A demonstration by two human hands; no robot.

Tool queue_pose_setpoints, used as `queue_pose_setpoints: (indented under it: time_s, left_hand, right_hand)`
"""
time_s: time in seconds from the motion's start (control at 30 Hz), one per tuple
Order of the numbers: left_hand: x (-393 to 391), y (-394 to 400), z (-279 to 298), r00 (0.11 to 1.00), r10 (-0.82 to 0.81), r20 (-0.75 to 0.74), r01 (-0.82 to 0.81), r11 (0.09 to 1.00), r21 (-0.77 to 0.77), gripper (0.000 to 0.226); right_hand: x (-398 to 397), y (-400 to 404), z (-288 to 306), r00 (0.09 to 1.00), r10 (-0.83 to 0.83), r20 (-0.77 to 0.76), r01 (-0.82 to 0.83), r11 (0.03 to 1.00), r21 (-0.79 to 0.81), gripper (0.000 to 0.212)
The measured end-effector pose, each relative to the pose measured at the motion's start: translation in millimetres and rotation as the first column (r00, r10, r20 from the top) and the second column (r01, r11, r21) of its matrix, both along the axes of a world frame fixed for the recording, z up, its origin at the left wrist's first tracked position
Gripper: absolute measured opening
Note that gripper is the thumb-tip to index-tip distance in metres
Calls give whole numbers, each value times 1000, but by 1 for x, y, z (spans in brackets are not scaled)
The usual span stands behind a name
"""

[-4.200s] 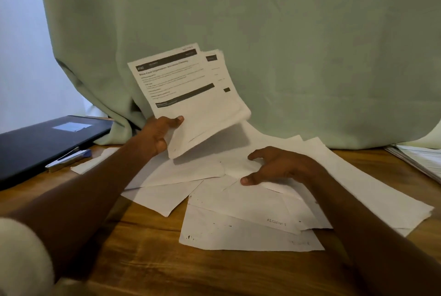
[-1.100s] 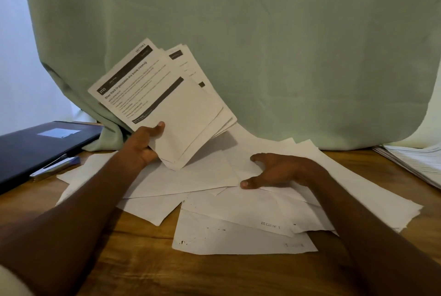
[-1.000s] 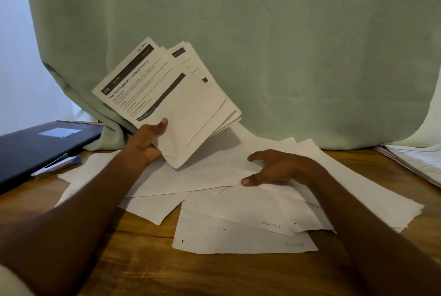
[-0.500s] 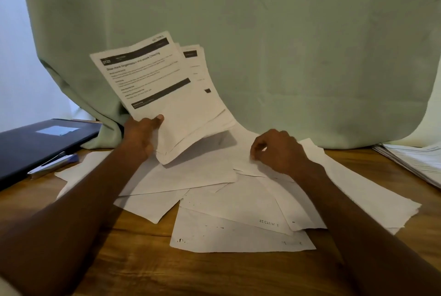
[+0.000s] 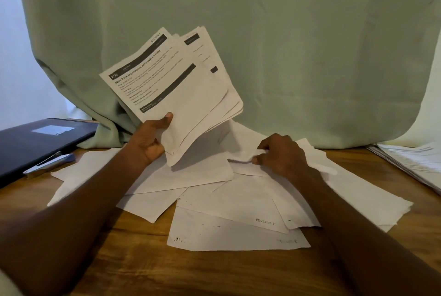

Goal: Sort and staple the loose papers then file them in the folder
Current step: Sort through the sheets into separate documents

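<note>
Landmark: wooden table, seen from above and in front of a pale green curtain.
Left hand: raised above the table's far left part, thumb pressed on the front of a sheaf of printed sheets, fingers curled behind it; clamped firmly on the sheaf's lower corner.
Sheaf of printed sheets: held off the table, tilted, fanned so several page edges show at the right; top page printed side up, with dark header bars and a bold title.
Right hand: low over the middle of the table, fingers curled and pinching the raised, crumpled edge of one loose sheet; closed on that paper.
Loose papers: spread overlapping across the table's centre, mostly blank side up, faint mirrored print showing through on the two nearest ones; under and around the right hand.
Folder: dark, closed, lying flat at the table's left edge, a pale label on its cover, well apart from both hands.
Stapler: slim silver-and-blue tool, apparently the stapler, resting on the table just beside the folder's near edge.
Second paper stack: at the table's far right edge, partly cut off by the frame.
</note>
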State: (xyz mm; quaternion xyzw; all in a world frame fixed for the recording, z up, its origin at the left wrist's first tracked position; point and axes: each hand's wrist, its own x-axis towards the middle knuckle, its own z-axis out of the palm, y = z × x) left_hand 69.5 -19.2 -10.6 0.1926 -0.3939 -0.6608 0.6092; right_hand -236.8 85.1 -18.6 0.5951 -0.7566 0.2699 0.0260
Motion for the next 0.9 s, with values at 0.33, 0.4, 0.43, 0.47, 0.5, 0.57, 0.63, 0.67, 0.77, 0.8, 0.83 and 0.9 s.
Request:
queue_pose_setpoints:
  time_s: [0.33,0.4,0.43,0.47,0.5,0.57,0.63,0.67,0.77,0.8,0.83,0.9]
  left_hand:
    - [4,-2,3,942,-295,-162,281,954,-107,114]
    - [4,1,5,934,-317,-162,301,946,-118,112]
    - [4,2,5,934,-325,-150,309,944,-120,110]
    - [3,4,5,935,-325,-139,310,943,-123,107]
    - [2,4,5,941,-313,-129,298,947,-123,102]
    - [1,4,4,952,-281,-122,267,956,-119,95]
    - [1,5,4,952,-289,-99,277,953,-120,104]
    - [1,6,5,951,-296,-93,285,951,-117,111]
    - [2,7,7,947,-307,-96,297,949,-105,118]
    - [2,7,7,947,-308,-95,297,948,-112,118]
    - [2,7,8,947,-308,-96,296,948,-120,117]
    - [3,8,8,949,-302,-94,289,949,-124,117]
  right_hand:
    - [12,36,73,182,650,738,-55,756,-653,40]
    - [12,37,72,-175,636,752,-150,737,-659,55]
    - [12,37,69,-307,607,733,-188,716,-672,58]
    - [12,37,66,-407,576,709,-227,687,-690,60]
    - [13,38,63,-475,548,688,-270,653,-707,61]
    - [14,38,56,-550,515,657,-337,583,-739,62]
    - [15,36,52,-581,504,639,-356,549,-756,64]
    - [16,35,51,-579,506,639,-355,550,-756,66]
    - [19,32,52,-554,512,656,-354,568,-743,67]
    - [19,31,52,-550,511,660,-348,579,-738,67]
    - [19,30,52,-547,511,663,-339,590,-733,67]
    - [18,30,52,-539,516,666,-322,604,-729,66]
